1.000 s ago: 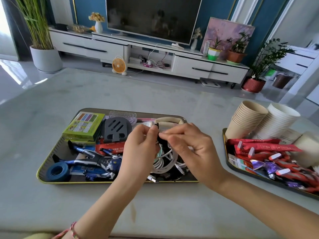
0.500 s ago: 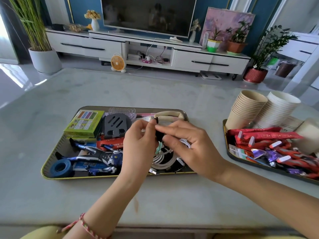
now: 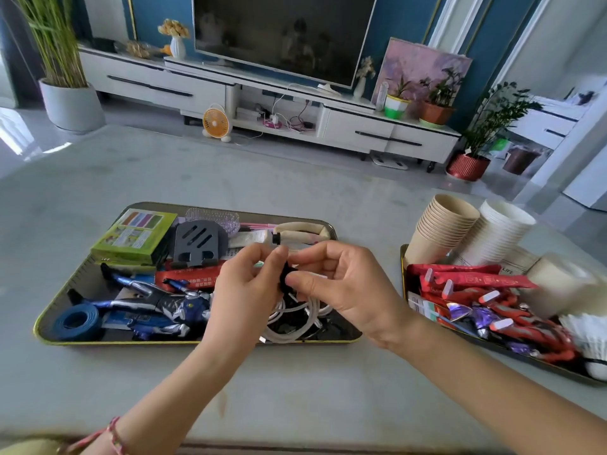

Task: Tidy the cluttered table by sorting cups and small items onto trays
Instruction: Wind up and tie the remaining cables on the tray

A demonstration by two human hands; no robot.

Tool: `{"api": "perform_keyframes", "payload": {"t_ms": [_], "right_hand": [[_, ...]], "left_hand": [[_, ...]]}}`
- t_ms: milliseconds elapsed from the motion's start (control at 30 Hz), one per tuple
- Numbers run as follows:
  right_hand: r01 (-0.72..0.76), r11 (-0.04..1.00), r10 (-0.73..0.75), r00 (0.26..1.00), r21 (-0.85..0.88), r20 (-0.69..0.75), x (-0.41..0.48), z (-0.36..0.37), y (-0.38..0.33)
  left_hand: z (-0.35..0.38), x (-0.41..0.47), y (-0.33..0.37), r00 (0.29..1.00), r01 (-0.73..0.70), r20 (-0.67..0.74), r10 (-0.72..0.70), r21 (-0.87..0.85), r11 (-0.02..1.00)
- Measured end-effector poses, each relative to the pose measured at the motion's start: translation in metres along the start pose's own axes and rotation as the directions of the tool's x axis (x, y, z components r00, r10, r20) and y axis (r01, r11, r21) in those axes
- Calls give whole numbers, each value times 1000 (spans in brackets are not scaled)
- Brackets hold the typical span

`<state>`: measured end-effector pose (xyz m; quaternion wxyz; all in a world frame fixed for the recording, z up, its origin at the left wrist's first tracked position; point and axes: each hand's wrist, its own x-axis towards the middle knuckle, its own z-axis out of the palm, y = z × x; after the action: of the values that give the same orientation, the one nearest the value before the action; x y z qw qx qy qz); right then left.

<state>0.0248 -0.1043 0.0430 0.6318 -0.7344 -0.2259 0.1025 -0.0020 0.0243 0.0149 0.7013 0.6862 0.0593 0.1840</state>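
Observation:
Over the left tray [image 3: 78, 280], my left hand [image 3: 244, 293] and my right hand [image 3: 345, 287] meet and both pinch a small black item [image 3: 286, 275] between fingertips. Its shape is mostly hidden by my fingers. Below my hands a coil of white cable [image 3: 295, 323] lies in the tray. The same tray holds a green box [image 3: 136, 236], a dark slotted stand [image 3: 197, 241], a blue toy figure [image 3: 154, 307] and a blue tape roll [image 3: 77, 321]. Stacked brown cups [image 3: 440, 224] and white cups [image 3: 492, 234] lie on the right tray [image 3: 403, 257].
The right tray also carries several red and purple snack packets [image 3: 486, 297] and white shuttlecocks [image 3: 588, 333]. Both trays sit on a pale stone table [image 3: 295, 399]. A TV console, a small fan and potted plants stand beyond the table's far edge.
My hands stay together over the left tray, working the small black item. My right fingers have shifted lower on it. The camera has tilted a little.

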Motion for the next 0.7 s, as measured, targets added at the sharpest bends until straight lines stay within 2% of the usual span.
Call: {"api": "perform_keyframes", "payload": {"t_ms": [133,200,267,400,467,533,567,600,633,700], "right_hand": [[236,920,-251,968,-313,-8,-2,3,9],[283,893,-309,951,-350,-18,-4,1,13],[303,879,-333,943,-368,-18,-4,0,14],[347,815,-400,916,-464,-17,-1,-4,13],[316,835,-379,924,-450,-56,0,-11,11],[300,844,-375,922,-445,-90,2,-14,10],[300,834,-388,915,-463,-106,2,-15,10],[307,824,-404,908,-476,-113,3,-14,11],[313,818,-412,904,-482,-113,2,-14,10],[323,813,-419,902,-484,-102,1,-16,11]], "left_hand": [[-2,4,5,994,113,11,-113,-62,992],[-4,3,6,971,233,83,-223,-149,961],[-4,3,5,950,297,148,-275,-163,941],[-3,5,7,941,308,186,-282,-131,942],[0,4,9,948,286,188,-259,-139,948],[0,0,6,990,105,93,-101,-40,994],[1,-2,3,998,-55,42,51,80,995],[0,-4,1,973,-228,14,231,224,948],[-1,-4,-1,920,-378,45,390,369,849],[-1,-3,-8,805,-563,190,563,547,619]]}}
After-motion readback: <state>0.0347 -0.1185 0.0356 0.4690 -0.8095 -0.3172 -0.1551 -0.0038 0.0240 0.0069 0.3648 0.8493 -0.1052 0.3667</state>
